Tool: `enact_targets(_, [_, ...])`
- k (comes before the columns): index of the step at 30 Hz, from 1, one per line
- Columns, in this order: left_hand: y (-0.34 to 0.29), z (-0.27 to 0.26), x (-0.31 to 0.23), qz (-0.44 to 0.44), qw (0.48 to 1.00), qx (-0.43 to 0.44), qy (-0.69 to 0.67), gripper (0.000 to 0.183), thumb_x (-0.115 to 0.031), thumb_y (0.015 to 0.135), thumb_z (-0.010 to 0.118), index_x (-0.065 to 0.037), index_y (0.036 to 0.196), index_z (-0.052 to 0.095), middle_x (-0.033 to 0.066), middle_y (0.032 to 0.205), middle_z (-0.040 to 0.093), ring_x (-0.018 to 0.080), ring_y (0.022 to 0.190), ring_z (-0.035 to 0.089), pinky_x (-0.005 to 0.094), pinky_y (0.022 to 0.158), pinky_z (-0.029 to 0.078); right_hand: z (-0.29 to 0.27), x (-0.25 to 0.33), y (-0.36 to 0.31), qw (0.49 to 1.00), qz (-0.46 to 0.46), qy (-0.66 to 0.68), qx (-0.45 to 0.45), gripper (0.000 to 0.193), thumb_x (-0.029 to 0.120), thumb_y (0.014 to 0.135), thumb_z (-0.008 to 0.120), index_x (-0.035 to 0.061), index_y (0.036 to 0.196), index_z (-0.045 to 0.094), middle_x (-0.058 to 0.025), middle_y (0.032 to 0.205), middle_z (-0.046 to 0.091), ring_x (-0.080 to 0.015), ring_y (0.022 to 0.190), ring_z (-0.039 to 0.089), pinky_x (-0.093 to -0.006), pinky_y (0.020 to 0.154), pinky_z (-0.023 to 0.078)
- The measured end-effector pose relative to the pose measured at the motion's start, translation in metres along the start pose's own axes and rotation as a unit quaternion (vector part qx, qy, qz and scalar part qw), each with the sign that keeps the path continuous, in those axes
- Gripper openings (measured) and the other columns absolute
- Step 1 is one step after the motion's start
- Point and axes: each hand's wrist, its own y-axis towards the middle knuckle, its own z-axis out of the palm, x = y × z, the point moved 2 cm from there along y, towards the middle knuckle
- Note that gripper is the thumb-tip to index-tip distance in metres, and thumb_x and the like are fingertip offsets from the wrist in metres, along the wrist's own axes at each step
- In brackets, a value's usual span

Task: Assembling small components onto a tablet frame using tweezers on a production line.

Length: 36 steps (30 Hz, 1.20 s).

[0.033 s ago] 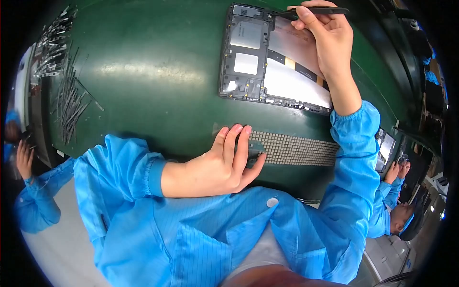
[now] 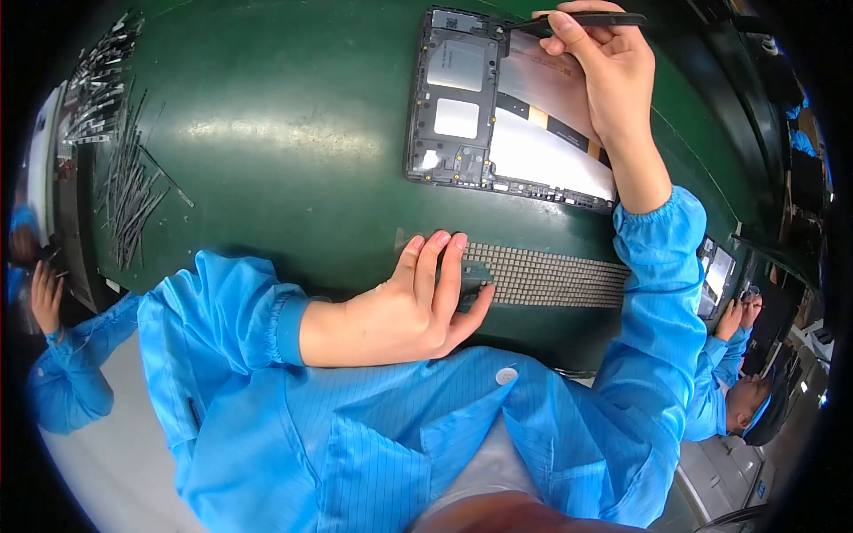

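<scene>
My right hand [image 2: 597,67] pinches black tweezers [image 2: 582,19] over the far opened tablet [image 2: 498,107]; my left hand [image 2: 418,306] lies flat, fingers together, steadying the near dotted strip [image 2: 551,275].

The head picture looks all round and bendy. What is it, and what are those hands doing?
The camera sits on a person's head and looks down, and its wide lens bends straight edges. The blue sleeves are the person's own arms.

The right hand holds a thin black tool with its tip at the top edge of an opened tablet. You can see the tablet's insides, with silvery patches.

The left hand rests at the end of a strip of tiny squares, fingers on a small dark piece there; I cannot tell what it is.

Everything lies on a green table. Far left is a pile of thin dark sticks. At both sides you can glimpse other workers in blue.
</scene>
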Motion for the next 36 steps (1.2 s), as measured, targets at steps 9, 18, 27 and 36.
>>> enact_targets(9, [-0.004,-0.002,0.001,0.002,1.000,0.002,0.006,0.037,-0.022,0.087,0.045,-0.012,0.119,0.059,0.0381,0.107,0.056,0.0460,0.092,0.063,0.0471,0.073,0.057,0.005,-0.013,0.009,0.999,-0.030,-0.018,0.019,0.015,-0.003,0.085,0.064,0.0004,0.097,0.056,-0.0105,0.086,0.066,-0.0123,0.068,0.062,-0.0221,0.063,0.052])
enact_targets(18, [0.010,-0.015,0.009,0.032,0.999,0.012,-0.008,0.035,-0.021,0.081,0.050,-0.011,0.114,0.061,0.0327,0.102,0.060,0.0366,0.086,0.066,0.0387,0.074,0.056,-0.040,0.077,-0.034,0.930,-0.130,-0.335,-0.078,0.015,0.007,0.095,0.051,-0.0007,0.108,0.055,-0.0139,0.100,0.065,-0.0174,0.084,0.062,-0.0301,0.082,0.050])
enact_targets(27, [0.157,0.026,0.006,0.078,0.989,-0.119,0.040,0.038,-0.027,0.080,0.055,-0.008,0.113,0.061,0.0168,0.125,0.053,0.0381,0.114,0.051,0.0559,0.089,0.045,-0.232,0.234,-0.209,0.440,0.023,-0.817,-0.372,0.039,0.036,0.090,0.058,-0.0005,0.104,0.060,-0.0206,0.098,0.066,-0.0361,0.095,0.062,-0.0369,0.077,0.048])
enact_targets(36, [0.130,0.021,0.072,0.194,0.980,-0.017,0.032,0.016,-0.028,0.082,0.058,-0.013,0.088,0.058,0.0119,0.101,0.054,0.0353,0.117,0.048,0.0613,0.092,0.045,-0.417,0.273,-0.412,0.415,0.289,-0.760,-0.409,0.085,0.062,0.077,0.062,-0.0130,0.118,0.055,-0.0325,0.114,0.058,-0.0391,0.112,0.056,-0.0375,0.097,0.042])
